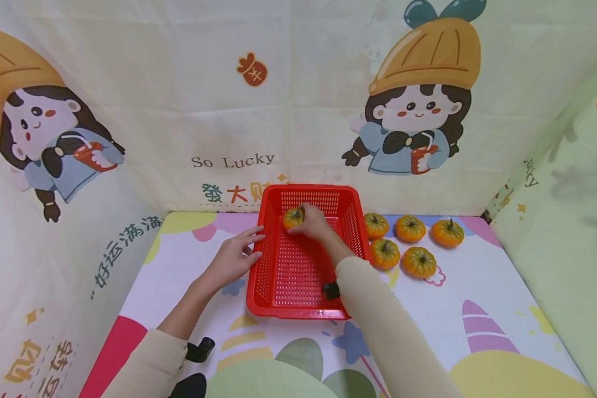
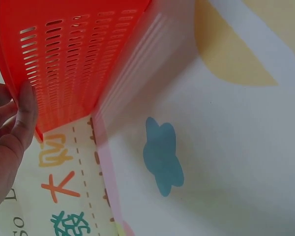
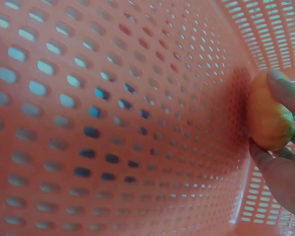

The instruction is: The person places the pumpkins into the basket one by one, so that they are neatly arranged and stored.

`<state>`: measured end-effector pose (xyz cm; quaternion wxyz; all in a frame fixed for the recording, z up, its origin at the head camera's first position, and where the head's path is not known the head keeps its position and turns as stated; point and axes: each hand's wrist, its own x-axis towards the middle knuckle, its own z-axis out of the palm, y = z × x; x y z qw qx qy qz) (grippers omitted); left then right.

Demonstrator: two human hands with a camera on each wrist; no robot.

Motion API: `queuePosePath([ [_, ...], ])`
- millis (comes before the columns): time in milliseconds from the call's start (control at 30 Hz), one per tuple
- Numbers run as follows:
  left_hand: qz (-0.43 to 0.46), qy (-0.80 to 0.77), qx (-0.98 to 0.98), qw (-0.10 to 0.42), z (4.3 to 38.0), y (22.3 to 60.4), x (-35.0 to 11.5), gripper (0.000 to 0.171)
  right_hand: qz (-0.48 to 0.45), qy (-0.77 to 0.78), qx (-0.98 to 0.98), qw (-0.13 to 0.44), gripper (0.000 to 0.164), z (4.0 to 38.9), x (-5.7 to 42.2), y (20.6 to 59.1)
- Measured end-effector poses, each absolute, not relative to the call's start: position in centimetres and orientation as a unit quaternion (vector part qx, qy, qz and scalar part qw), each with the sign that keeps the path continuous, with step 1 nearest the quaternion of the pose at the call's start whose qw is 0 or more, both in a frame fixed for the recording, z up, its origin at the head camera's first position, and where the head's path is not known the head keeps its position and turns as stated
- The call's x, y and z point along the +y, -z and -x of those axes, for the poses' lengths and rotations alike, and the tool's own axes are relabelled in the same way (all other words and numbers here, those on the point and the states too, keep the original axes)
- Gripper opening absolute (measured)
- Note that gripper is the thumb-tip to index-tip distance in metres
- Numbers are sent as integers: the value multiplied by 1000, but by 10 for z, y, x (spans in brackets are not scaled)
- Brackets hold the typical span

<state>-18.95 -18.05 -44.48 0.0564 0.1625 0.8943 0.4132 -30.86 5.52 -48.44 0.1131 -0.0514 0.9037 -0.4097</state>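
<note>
Patterned cloth (image 1: 318, 124) backs the red basket (image 1: 308, 314); right hand (image 1: 314, 222) pinches a pumpkin (image 1: 292, 219) inside, far left — best released low — left hand (image 1: 231, 258) pinches the left rim (image 1: 251, 282).

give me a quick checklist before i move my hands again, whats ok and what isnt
1. Right hand has the pumpkin: ok, thumb and fingers are around it.
2. Held pumpkin is within the walls of the basket: ok, toward the far left corner.
3. Held pumpkin rests on the basket's bottom: cannot tell, the contact isn't clear.
4. Left hand steadies the basket: ok, it holds the left rim.
5. Basket stands upright: ok, open side up on the table.
6. No pumpkins outside: not ok, five other pumpkins sit to the basket's right.
</note>
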Motion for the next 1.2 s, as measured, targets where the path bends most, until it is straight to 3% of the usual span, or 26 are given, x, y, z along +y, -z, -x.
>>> queuePosePath([
  [467, -165, -413, 894, 58, 190, 445, -179, 49, 4, 398, 911, 104, 79, 305, 45, 493],
  [1200, -159, -411, 896, 56, 189, 444, -179, 48, 26, 418, 900, 120, 78, 304, 47, 493],
])
